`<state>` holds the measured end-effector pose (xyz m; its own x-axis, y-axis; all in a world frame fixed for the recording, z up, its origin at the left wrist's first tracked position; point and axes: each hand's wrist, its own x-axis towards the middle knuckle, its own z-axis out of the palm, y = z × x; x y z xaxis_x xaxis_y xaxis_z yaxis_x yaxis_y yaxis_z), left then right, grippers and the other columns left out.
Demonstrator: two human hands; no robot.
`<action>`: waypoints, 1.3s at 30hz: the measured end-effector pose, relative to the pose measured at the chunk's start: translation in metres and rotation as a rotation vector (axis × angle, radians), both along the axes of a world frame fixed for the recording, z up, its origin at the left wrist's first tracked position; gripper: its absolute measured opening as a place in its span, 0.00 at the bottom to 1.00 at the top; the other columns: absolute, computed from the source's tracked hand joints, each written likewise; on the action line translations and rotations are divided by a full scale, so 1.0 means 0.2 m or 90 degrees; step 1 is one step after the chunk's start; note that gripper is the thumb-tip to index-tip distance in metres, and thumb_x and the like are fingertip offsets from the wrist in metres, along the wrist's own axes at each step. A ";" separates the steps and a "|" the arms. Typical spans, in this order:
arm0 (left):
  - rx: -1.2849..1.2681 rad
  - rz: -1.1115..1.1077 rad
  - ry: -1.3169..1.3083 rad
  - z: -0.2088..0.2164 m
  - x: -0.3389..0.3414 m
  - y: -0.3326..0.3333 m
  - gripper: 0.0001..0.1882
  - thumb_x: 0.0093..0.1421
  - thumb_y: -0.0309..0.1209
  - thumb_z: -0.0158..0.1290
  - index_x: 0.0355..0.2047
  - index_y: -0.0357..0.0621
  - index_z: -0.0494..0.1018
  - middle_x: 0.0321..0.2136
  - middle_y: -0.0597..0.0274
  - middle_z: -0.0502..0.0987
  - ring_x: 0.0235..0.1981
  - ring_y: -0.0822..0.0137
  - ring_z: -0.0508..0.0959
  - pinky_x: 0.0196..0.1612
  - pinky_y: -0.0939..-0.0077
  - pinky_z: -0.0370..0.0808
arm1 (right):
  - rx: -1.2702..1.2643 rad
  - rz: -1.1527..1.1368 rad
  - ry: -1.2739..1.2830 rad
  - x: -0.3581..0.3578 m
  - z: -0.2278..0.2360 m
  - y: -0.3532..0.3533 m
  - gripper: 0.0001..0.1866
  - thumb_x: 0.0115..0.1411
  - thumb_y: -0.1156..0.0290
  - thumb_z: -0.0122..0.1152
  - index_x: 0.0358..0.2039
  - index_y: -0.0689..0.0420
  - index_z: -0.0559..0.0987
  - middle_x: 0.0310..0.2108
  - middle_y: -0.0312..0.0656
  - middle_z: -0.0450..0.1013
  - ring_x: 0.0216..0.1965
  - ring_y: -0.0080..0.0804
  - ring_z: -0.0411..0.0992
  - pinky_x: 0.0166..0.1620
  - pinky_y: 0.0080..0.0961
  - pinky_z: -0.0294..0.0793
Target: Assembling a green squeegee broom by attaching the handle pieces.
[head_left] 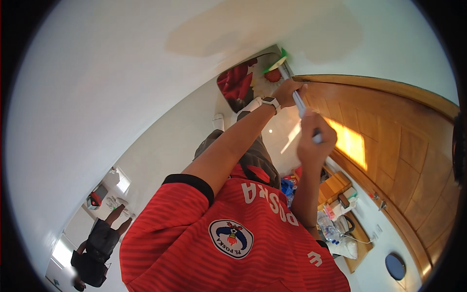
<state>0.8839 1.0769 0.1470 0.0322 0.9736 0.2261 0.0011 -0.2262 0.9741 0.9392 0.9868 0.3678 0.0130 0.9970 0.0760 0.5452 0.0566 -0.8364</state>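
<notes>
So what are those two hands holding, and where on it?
Both grip a long pole with a green head: left hand higher on the shaft, right hand near its lower end.

You have a long pale pole [297, 100] running diagonally through the upper centre of the frame, its green-edged flat head [276, 63] tilted against the white surface beside the wooden door frame.
</notes>
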 end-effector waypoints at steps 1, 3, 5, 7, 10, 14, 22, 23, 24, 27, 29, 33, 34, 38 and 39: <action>0.022 -0.003 0.069 -0.05 0.03 0.02 0.20 0.63 0.32 0.52 0.14 0.39 0.67 0.11 0.48 0.67 0.13 0.49 0.71 0.19 0.59 0.65 | 0.024 -0.046 0.142 0.08 -0.05 0.07 0.19 0.63 0.76 0.61 0.16 0.61 0.66 0.15 0.28 0.61 0.18 0.12 0.53 0.22 0.18 0.51; 0.041 -0.006 0.142 -0.16 0.05 0.00 0.20 0.62 0.30 0.53 0.13 0.39 0.67 0.11 0.47 0.66 0.13 0.48 0.70 0.19 0.60 0.64 | -0.041 -0.078 0.271 0.22 -0.11 0.20 0.17 0.65 0.75 0.58 0.18 0.61 0.70 0.15 0.27 0.62 0.21 0.12 0.56 0.25 0.16 0.55; -0.019 -0.053 0.187 -0.28 0.03 -0.13 0.18 0.60 0.33 0.53 0.14 0.41 0.70 0.13 0.48 0.72 0.18 0.44 0.75 0.24 0.53 0.70 | -0.116 -0.106 0.346 0.27 -0.18 0.27 0.17 0.65 0.75 0.57 0.18 0.61 0.71 0.15 0.28 0.63 0.21 0.12 0.57 0.26 0.15 0.56; 0.001 -0.005 0.211 -0.41 0.01 -0.23 0.19 0.60 0.31 0.55 0.14 0.37 0.67 0.13 0.46 0.69 0.16 0.45 0.73 0.21 0.58 0.66 | -0.128 -0.058 0.266 0.31 -0.36 0.28 0.19 0.65 0.74 0.57 0.17 0.61 0.69 0.15 0.28 0.63 0.21 0.13 0.57 0.26 0.16 0.57; -0.135 -0.010 0.194 -0.37 -0.06 -0.28 0.18 0.60 0.30 0.55 0.15 0.36 0.68 0.14 0.46 0.69 0.17 0.45 0.73 0.22 0.57 0.66 | -0.203 -0.035 0.195 0.23 -0.35 0.24 0.22 0.66 0.70 0.59 0.15 0.60 0.66 0.15 0.27 0.59 0.20 0.13 0.53 0.23 0.20 0.51; -0.069 -0.008 0.165 -0.25 -0.03 -0.19 0.18 0.59 0.32 0.55 0.13 0.42 0.69 0.13 0.48 0.70 0.18 0.43 0.73 0.24 0.53 0.67 | -0.159 -0.032 0.177 0.23 -0.16 0.31 0.23 0.66 0.70 0.60 0.15 0.59 0.64 0.14 0.26 0.56 0.20 0.12 0.51 0.23 0.20 0.49; -0.048 -0.101 0.129 -0.02 0.29 -0.02 0.18 0.59 0.32 0.54 0.13 0.41 0.70 0.15 0.48 0.72 0.19 0.45 0.74 0.25 0.56 0.69 | -0.036 -0.105 0.125 0.34 0.06 0.15 0.24 0.67 0.71 0.58 0.15 0.59 0.61 0.14 0.26 0.55 0.19 0.13 0.50 0.23 0.19 0.49; -0.044 -0.153 0.160 -0.02 0.30 -0.01 0.17 0.59 0.32 0.54 0.14 0.41 0.71 0.15 0.48 0.73 0.20 0.45 0.75 0.26 0.56 0.70 | -0.035 -0.105 0.123 0.34 0.03 0.12 0.24 0.67 0.71 0.58 0.15 0.59 0.61 0.14 0.26 0.55 0.19 0.13 0.50 0.23 0.19 0.49; -0.037 -0.205 0.191 -0.04 0.31 -0.01 0.17 0.59 0.33 0.53 0.14 0.41 0.72 0.15 0.48 0.73 0.20 0.46 0.76 0.26 0.56 0.71 | -0.008 -0.154 0.157 0.33 -0.01 0.11 0.25 0.67 0.70 0.58 0.15 0.58 0.60 0.14 0.27 0.55 0.19 0.13 0.51 0.24 0.20 0.50; -0.012 -0.199 0.197 -0.12 0.27 -0.08 0.13 0.56 0.37 0.54 0.18 0.44 0.75 0.18 0.49 0.76 0.22 0.45 0.77 0.28 0.54 0.73 | -0.011 -0.194 0.257 0.35 -0.05 0.11 0.24 0.67 0.71 0.57 0.15 0.57 0.61 0.14 0.29 0.58 0.19 0.15 0.54 0.24 0.20 0.53; -0.037 -0.223 0.252 -0.17 0.19 -0.17 0.15 0.58 0.34 0.54 0.17 0.41 0.75 0.17 0.47 0.74 0.21 0.43 0.75 0.27 0.54 0.71 | -0.048 -0.151 0.362 0.41 -0.13 0.11 0.21 0.67 0.71 0.56 0.16 0.58 0.67 0.15 0.32 0.64 0.20 0.18 0.59 0.25 0.22 0.58; -0.117 -0.146 0.274 -0.45 -0.03 -0.45 0.11 0.57 0.32 0.56 0.19 0.43 0.75 0.20 0.45 0.76 0.25 0.44 0.77 0.29 0.53 0.72 | -0.090 -0.112 0.281 0.26 -0.36 0.03 0.19 0.67 0.72 0.56 0.17 0.60 0.69 0.15 0.32 0.64 0.21 0.18 0.60 0.28 0.22 0.61; -0.061 -0.096 0.259 -0.51 -0.10 -0.51 0.12 0.58 0.34 0.55 0.20 0.43 0.77 0.19 0.45 0.75 0.24 0.43 0.76 0.29 0.53 0.72 | -0.089 -0.061 0.297 0.21 -0.43 0.00 0.20 0.66 0.71 0.57 0.16 0.59 0.68 0.16 0.32 0.64 0.21 0.18 0.60 0.29 0.22 0.63; -0.100 -0.046 0.122 -0.42 -0.27 -0.64 0.15 0.62 0.35 0.53 0.21 0.42 0.78 0.18 0.45 0.74 0.22 0.43 0.75 0.27 0.54 0.70 | -0.087 0.015 0.259 -0.05 -0.34 -0.15 0.20 0.66 0.71 0.58 0.17 0.61 0.67 0.15 0.30 0.61 0.21 0.15 0.58 0.26 0.20 0.60; -0.065 -0.031 0.109 -0.40 -0.31 -0.65 0.16 0.63 0.35 0.54 0.21 0.40 0.77 0.18 0.45 0.73 0.21 0.43 0.75 0.27 0.54 0.68 | -0.107 0.039 0.265 -0.08 -0.31 -0.16 0.20 0.66 0.70 0.58 0.17 0.60 0.66 0.15 0.28 0.58 0.22 0.13 0.57 0.25 0.20 0.59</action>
<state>0.8224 0.9463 0.0676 0.1100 0.9875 0.1131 0.1594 -0.1299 0.9786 0.9228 0.9556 0.3065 -0.0513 0.9950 -0.0854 0.1610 -0.0762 -0.9840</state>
